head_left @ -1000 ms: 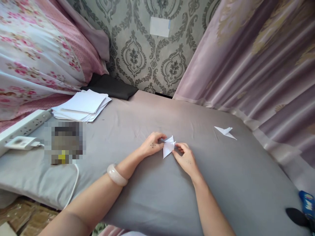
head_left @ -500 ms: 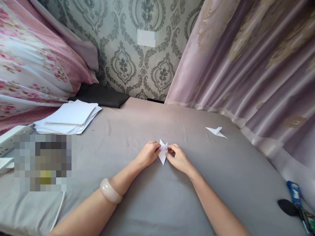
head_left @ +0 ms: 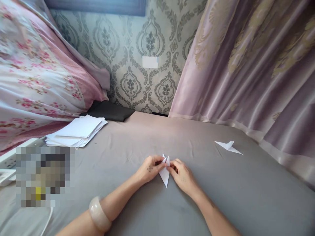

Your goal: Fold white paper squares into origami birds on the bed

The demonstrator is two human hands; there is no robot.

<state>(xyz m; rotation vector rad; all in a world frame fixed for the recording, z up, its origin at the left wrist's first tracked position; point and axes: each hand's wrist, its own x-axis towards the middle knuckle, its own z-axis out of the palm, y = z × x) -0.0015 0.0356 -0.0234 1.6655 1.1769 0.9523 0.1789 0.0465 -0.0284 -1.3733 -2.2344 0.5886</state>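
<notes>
A folded white paper piece (head_left: 164, 176), pointed at the bottom with two narrow tips at the top, is pinched between both hands over the grey sheet. My left hand (head_left: 150, 168) grips its left side, thumb across the front. On the right edge, my right hand (head_left: 182, 175) pinches the paper with thumb and curled fingers. A finished-looking folded paper crane (head_left: 228, 146) with spread wings rests on the sheet to the right, apart from both hands. The fingers partly hide the middle of the held paper.
A stack of white paper (head_left: 76, 131) lies at the back left, beside a dark folded cloth (head_left: 109, 110). At the left edge are a white power strip (head_left: 23, 150), a white cable (head_left: 48, 221) and a blurred-out patch. Curtains (head_left: 221, 65) hang on the right.
The camera view has tilted up, so everything sits lower in the picture. The held paper has turned slightly, its two upper tips now closer together. Both hands keep their grip.
</notes>
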